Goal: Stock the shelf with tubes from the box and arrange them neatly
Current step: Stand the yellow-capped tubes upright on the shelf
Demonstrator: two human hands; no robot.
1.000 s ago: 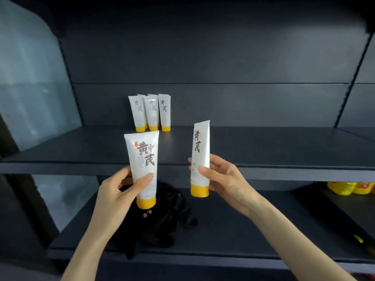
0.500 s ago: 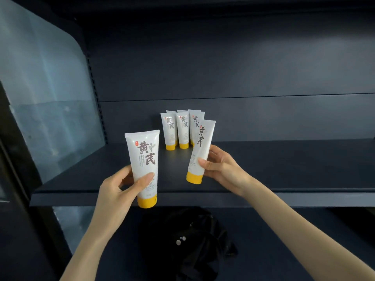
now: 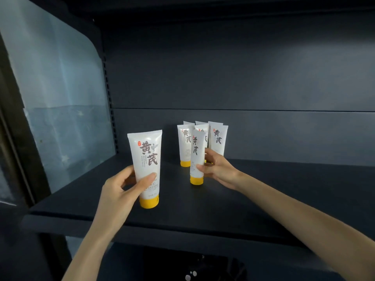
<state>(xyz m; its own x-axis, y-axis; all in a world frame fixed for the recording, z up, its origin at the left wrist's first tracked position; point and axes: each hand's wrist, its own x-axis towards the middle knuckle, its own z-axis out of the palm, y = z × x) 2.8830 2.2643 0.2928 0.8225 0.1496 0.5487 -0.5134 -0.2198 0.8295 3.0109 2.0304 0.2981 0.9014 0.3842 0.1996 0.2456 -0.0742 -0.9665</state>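
Head view. Gripping near tube [image 3: 147,159] upright in left hand [image 3: 119,191], fingers curled round it, yellow cap down, left of and forward of the standing cluster [image 3: 218,138]. Holding second tube [image 3: 196,157] in right hand [image 3: 218,171], fingers wrapped round it, just before the cluster, cap low over the shelf [image 3: 284,189]; contact unclear. Open board stretching right of the cluster, front edge well forward.

White yellow-capped tubes [image 3: 218,138] upright, cap-down, clustered at shelf [image 3: 284,189] back
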